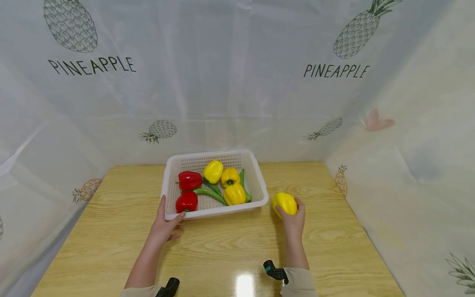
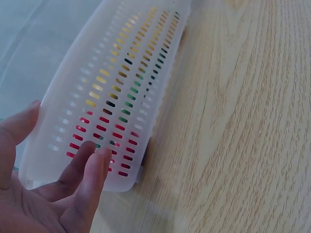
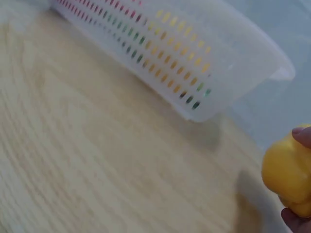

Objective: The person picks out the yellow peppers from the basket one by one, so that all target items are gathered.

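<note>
My right hand (image 1: 295,218) grips a yellow bell pepper (image 1: 285,203) just right of the basket's near right corner. In the right wrist view, the pepper (image 3: 286,170) sits between thumb and fingertips, its shadow falling on the tabletop beside it. A white slotted plastic basket (image 1: 222,212) holds two red bell peppers (image 1: 190,180), three yellow bell peppers (image 1: 235,194) and several long green peppers (image 1: 210,194). At the basket's near left corner rests my left hand (image 1: 163,227), fingers loosely spread around the corner. In the left wrist view, fingertips (image 2: 33,108) meet the outer wall.
The basket stands at the back of a wood-grain table (image 1: 222,251). Pale sheeting (image 1: 230,82) printed with pineapples hangs behind the table and along both sides. A black wrist-camera mount (image 1: 275,270) sits at the right sleeve, another (image 1: 170,287) at the left.
</note>
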The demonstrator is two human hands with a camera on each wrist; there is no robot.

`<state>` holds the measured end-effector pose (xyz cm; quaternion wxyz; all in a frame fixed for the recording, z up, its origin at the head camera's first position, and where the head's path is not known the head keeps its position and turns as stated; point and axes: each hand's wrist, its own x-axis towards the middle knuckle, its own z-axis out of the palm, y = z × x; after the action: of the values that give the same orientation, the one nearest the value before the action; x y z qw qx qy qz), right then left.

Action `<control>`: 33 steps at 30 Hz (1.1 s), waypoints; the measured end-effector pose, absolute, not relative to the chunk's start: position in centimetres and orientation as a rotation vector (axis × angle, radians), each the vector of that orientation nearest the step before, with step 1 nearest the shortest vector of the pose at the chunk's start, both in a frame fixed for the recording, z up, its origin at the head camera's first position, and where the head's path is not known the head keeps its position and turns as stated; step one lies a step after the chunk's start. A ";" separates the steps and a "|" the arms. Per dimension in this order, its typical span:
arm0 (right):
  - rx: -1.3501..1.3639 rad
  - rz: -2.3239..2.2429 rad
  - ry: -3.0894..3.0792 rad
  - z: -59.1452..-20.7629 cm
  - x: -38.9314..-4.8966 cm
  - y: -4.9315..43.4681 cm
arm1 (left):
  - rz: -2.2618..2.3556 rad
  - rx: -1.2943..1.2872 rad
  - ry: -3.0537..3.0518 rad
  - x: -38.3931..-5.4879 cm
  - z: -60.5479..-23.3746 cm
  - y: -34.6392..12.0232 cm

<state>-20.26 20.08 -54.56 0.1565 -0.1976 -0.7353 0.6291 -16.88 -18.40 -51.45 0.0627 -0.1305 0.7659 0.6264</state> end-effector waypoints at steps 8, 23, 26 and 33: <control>-0.544 1.715 -2.149 -56.5 -20.7 20.2 | 1.892 -0.419 2.314 -16.8 -51.5 -18.2; -0.525 1.813 -2.206 -55.8 -20.8 20.5 | 1.856 -0.428 2.290 -16.0 -51.5 -20.0; -0.502 1.802 -2.250 -55.6 -20.9 20.7 | 1.853 -0.411 2.298 -15.5 -51.4 -20.5; -0.380 1.705 -2.444 -54.9 -21.3 21.6 | 1.836 -0.375 2.307 -14.3 -51.6 -22.0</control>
<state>-21.32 21.59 -54.89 0.0687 -0.1262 -0.8117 0.5661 -14.31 -21.98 -51.59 0.0845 -0.1256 0.7735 0.6155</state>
